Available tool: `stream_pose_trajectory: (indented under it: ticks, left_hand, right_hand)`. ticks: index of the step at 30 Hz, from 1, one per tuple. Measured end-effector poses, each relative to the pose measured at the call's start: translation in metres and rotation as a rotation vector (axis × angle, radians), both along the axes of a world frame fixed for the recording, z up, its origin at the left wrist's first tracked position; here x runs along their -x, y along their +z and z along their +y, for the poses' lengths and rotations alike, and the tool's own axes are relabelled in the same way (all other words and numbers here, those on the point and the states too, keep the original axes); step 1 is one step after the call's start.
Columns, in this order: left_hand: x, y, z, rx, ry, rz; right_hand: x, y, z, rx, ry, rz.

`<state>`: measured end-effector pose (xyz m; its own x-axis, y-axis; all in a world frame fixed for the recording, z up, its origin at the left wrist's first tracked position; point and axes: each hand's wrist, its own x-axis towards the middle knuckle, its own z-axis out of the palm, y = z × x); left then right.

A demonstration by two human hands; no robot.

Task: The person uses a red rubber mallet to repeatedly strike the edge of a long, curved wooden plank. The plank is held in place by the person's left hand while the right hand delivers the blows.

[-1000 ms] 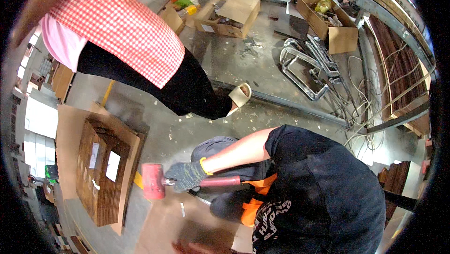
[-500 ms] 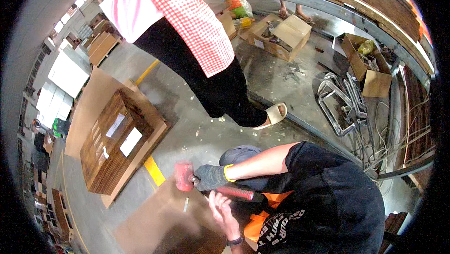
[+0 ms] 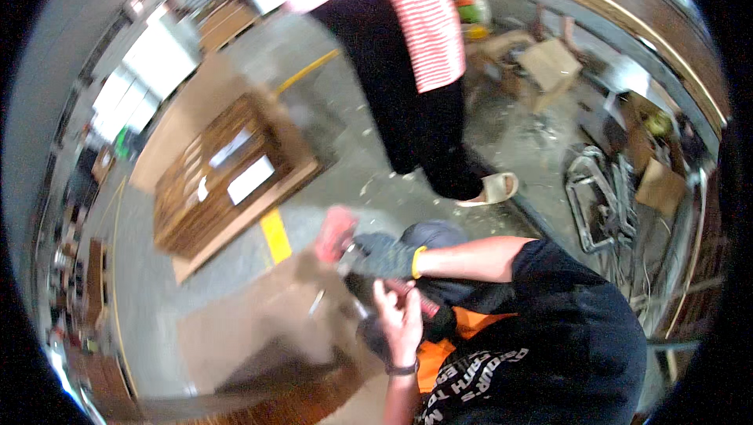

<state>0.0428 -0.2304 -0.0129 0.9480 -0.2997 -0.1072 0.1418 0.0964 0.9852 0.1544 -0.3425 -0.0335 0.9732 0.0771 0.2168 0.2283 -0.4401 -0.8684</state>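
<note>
My right hand [image 3: 383,256], in a grey knit glove with a yellow cuff, is closed round the neck of a mallet, just behind its blurred red head [image 3: 336,234]. The red-gripped handle runs down to the right, past my left hand [image 3: 401,321]. That hand is bare, with a dark band at the wrist and its fingers apart; whether it touches the handle cannot be told. Below both hands lies a brown cardboard sheet [image 3: 251,323], with a small pale strip [image 3: 317,302] on it. My black-sleeved arm and a bent knee are at the right.
A stack of brown wooden boards [image 3: 223,166] rests on cardboard at the left. Beyond, a person in black trousers [image 3: 392,72] stands with a light shoe [image 3: 500,189]. Metal clamps [image 3: 596,201] and open cardboard boxes [image 3: 551,64] lie at the right, beneath a workbench.
The view has shifted, moving the scene rightward. The mallet head has moved away from the pale strip, still in my right hand. My left hand's fingers are more spread beside the handle.
</note>
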Motion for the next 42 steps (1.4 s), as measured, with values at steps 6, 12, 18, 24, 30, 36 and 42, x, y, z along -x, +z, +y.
stream_pose_trajectory:
  ticks: [6, 12, 18, 24, 30, 36, 42]
  left_hand:
    - [-0.006, -0.017, 0.017, -0.136, 0.021, -0.046]
    - [-0.01, -0.033, 0.027, -0.191, 0.138, -0.128]
    - [0.002, -0.021, 0.024, -0.132, 0.185, 0.226]
    - [0.012, -0.005, 0.02, -0.212, 0.199, 0.232]
    - [0.012, -0.027, 0.027, -0.236, 0.23, 0.223]
    - [0.011, -0.047, 0.035, -0.161, 0.251, 0.034]
    - [0.019, -0.036, 0.045, -0.543, 0.258, 0.028]
  right_hand:
    - [0.0, 0.015, 0.0, -0.057, 0.016, 0.146]
    - [-0.002, 0.019, 0.004, -0.219, 0.142, 0.234]
    - [0.006, 0.017, 0.006, -0.078, 0.165, 0.14]
    - [0.011, 0.015, 0.006, -0.108, 0.248, 0.21]
    - [0.009, 0.006, 0.009, -0.024, 0.245, 0.18]
    - [0.008, 0.017, 0.006, -0.061, 0.422, 0.121]
    - [0.008, 0.027, 0.01, 0.008, 0.462, 0.35]
